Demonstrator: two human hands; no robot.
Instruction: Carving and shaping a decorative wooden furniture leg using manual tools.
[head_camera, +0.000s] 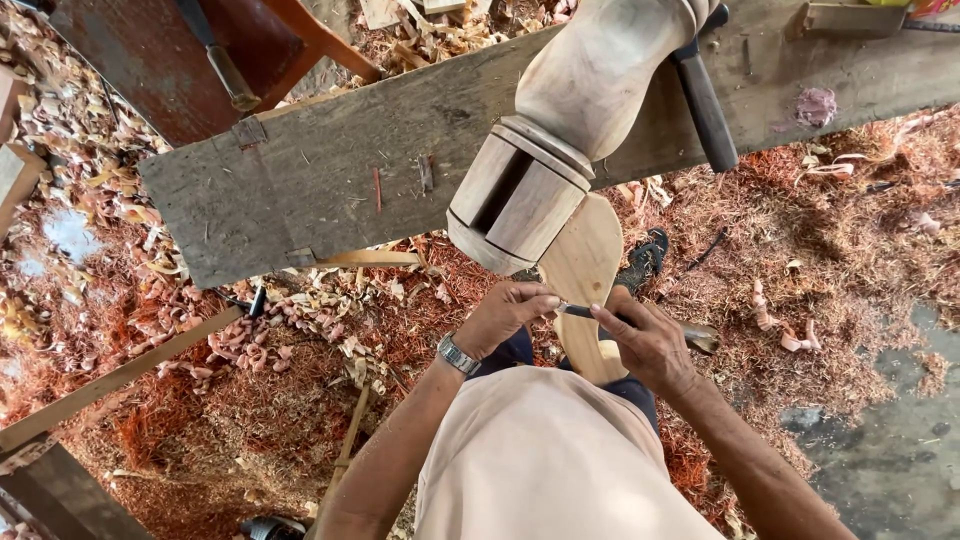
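Left hand (505, 312) pinched the tip of a chisel (640, 322); right hand (650, 345) wrapped shut around its shaft, handle end out past the thumb. Both sat just below the counter's (300, 190) near edge, over a flat wood blank (582, 285). Turned post (560, 130) lay across the counter, slotted end overhanging that edge. Post looked mostly shaped: rounded body, collar and slot cut. Blank outline cut, faces plain. Chisel edge probably off the wood, hard to tell. No containers in view; shavings (300, 320) covered the floor.
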